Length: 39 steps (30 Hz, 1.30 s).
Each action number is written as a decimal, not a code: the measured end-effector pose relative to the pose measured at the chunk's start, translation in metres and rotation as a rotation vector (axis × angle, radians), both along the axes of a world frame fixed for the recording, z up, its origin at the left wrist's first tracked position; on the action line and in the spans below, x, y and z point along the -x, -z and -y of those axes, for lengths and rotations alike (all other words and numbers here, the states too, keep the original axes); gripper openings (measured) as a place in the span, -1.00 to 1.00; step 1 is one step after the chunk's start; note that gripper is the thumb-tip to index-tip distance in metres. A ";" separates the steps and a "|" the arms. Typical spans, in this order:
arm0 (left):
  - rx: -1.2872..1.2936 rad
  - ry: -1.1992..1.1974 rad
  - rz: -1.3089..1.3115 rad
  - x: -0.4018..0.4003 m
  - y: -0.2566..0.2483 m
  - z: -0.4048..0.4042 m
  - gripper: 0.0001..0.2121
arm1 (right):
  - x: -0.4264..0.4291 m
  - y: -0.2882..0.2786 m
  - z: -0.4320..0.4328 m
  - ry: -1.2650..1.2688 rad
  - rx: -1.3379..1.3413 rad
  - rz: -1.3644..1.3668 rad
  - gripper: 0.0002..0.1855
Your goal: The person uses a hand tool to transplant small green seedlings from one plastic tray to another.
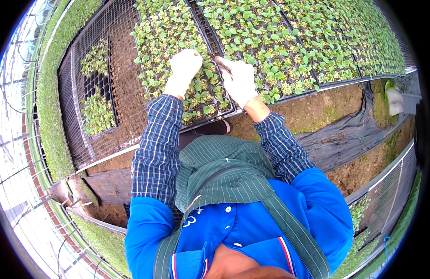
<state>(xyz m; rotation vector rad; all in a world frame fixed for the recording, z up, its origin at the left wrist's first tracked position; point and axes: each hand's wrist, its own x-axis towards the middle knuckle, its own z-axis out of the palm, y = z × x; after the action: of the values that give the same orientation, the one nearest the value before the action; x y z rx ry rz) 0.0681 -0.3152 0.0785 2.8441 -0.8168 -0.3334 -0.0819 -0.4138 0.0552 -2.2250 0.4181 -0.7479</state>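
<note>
Both of my hands wear white gloves and hover over black plug trays of leafy green seedlings. My left hand [185,69] is curled above the nearer left seedling tray [207,120], its fingers mostly hidden behind the back of the hand. My right hand [238,78] is beside the gap between that tray and the right seedling tray [270,102]. Its thumb and fingers are bent together, with dark soil on the fingertips. A small dark bit shows by those fingertips, too small to name. Whether either hand grips anything cannot be made out.
The trays rest on a wire mesh bench [126,87]. To the left lies a partly filled plug tray [96,85] with bare black cells in its middle. More seedling trays [340,45] stretch to the right. Black ground sheet [335,148] covers part of the soil aisle behind me.
</note>
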 end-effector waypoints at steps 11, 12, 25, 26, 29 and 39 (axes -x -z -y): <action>0.036 0.013 0.060 -0.002 0.005 0.001 -0.67 | 0.005 -0.005 0.000 0.029 -0.021 -0.029 -0.77; 0.042 0.017 0.052 -0.002 0.005 0.002 -0.65 | 0.004 -0.003 0.001 0.039 -0.008 -0.006 -0.78; -0.001 -0.046 0.035 0.001 0.011 0.010 -0.62 | 0.004 -0.003 0.000 0.032 -0.082 -0.008 -0.77; -0.025 -0.036 0.027 0.001 0.011 0.011 -0.63 | 0.003 -0.002 0.000 0.036 -0.084 0.004 -0.77; -0.067 -0.013 -0.015 0.001 0.007 0.013 -0.65 | 0.001 0.001 0.000 0.045 -0.086 0.027 -0.77; 0.021 -0.027 -0.076 -0.003 0.014 0.012 -0.73 | 0.001 0.001 0.000 0.029 -0.101 -0.044 -0.73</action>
<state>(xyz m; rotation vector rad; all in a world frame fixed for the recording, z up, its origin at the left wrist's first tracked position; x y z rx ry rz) 0.0709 -0.3271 0.0642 2.8015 -0.7627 -0.4243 -0.0833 -0.4134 0.0546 -2.1481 0.5004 -0.6789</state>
